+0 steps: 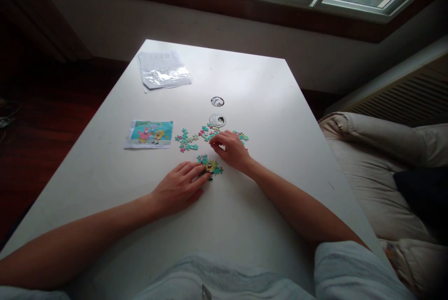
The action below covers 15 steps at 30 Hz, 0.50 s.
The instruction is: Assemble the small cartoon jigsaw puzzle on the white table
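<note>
A small joined cluster of teal and yellow puzzle pieces lies in the middle of the white table. My left hand rests flat beside it, fingertips touching its left edge. My right hand is curled just above it, fingers bent down onto loose teal pieces. Whether those fingers hold a piece is hidden. More loose pieces are scattered to the left. A printed cartoon reference picture lies left of them.
A clear plastic bag on a paper sheet sits at the table's far left. Two round grey discs lie past the pieces. A cushioned seat stands right of the table, windows behind.
</note>
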### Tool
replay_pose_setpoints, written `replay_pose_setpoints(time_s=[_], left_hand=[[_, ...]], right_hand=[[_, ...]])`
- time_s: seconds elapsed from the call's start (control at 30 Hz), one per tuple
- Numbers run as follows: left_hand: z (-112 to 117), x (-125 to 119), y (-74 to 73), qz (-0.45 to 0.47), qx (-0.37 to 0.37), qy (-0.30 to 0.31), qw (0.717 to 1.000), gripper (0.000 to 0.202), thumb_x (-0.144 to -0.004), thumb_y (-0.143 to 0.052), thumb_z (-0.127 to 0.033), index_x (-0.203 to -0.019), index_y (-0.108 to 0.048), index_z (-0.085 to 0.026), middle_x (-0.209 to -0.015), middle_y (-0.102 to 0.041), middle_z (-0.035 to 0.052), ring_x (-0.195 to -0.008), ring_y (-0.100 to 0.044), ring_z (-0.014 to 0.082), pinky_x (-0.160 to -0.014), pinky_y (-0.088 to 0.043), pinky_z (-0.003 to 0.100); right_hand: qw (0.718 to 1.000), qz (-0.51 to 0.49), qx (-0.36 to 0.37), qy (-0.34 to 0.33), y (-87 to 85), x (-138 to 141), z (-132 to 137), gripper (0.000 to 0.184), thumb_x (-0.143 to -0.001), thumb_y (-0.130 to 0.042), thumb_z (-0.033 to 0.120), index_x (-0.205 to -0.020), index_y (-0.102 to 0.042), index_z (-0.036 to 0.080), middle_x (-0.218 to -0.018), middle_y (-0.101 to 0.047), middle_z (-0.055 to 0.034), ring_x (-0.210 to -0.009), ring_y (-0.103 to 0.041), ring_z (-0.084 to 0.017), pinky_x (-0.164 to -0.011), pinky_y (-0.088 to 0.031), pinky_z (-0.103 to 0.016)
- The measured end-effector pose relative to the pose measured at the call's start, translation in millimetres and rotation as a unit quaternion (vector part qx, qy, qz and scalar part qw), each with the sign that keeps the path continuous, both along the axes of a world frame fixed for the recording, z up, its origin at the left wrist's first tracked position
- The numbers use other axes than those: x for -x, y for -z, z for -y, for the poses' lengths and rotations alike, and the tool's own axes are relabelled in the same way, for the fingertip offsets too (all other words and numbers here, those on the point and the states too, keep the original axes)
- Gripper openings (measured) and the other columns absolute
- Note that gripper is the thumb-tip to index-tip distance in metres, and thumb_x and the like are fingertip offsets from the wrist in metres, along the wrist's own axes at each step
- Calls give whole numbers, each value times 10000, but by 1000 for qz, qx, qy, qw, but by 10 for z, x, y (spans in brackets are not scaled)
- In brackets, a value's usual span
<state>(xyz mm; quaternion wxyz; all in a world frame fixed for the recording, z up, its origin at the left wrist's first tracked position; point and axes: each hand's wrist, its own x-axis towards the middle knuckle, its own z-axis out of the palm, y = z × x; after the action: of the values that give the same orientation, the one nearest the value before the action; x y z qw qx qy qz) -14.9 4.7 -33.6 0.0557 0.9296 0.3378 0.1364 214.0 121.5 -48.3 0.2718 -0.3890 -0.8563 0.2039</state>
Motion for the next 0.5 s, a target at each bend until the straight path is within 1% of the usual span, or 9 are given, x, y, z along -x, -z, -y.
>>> replay_pose_setpoints(time_s=[0.13,0.27,0.4,0.5], left_hand=[[-1,10,-12,0,0,-4,1000,392,-981,-520,-220,-1368,-559,-170,-1373,-593,136,-1270,-535,287,-1092,-465,480],[0,16,2,2,6,-15,1000,388,-978,-521,-218,-1360,-569,-172,-1351,-599,131,-1251,-544,294,-1076,-480,473],[-2,26,29,3,18,-28,999,427,-972,-530,-222,-1398,-548,-199,-1402,-571,129,-1329,-506,295,-1116,-454,471],[-6,33,47,-5,18,-37,999,441,-983,-518,-234,-1422,-534,-200,-1475,-528,137,-1395,-463,297,-1172,-393,493]], right_hand=[[998,-23,20,54,-107,-185,-138,94,-903,-607,194,-902,-698,216,-828,-697,-25,-792,-575,-184,-829,-397,-332],[996,-18,50,65,-202,-346,-234,106,-901,-612,246,-901,-714,216,-830,-708,-14,-752,-582,-164,-759,-422,-298],[995,-2,66,78,-280,-439,-280,138,-904,-616,293,-904,-730,214,-839,-717,-13,-749,-596,-158,-741,-428,-291],[994,3,66,86,-327,-482,-306,165,-909,-606,311,-915,-736,210,-837,-722,-19,-749,-601,-160,-728,-430,-291]])
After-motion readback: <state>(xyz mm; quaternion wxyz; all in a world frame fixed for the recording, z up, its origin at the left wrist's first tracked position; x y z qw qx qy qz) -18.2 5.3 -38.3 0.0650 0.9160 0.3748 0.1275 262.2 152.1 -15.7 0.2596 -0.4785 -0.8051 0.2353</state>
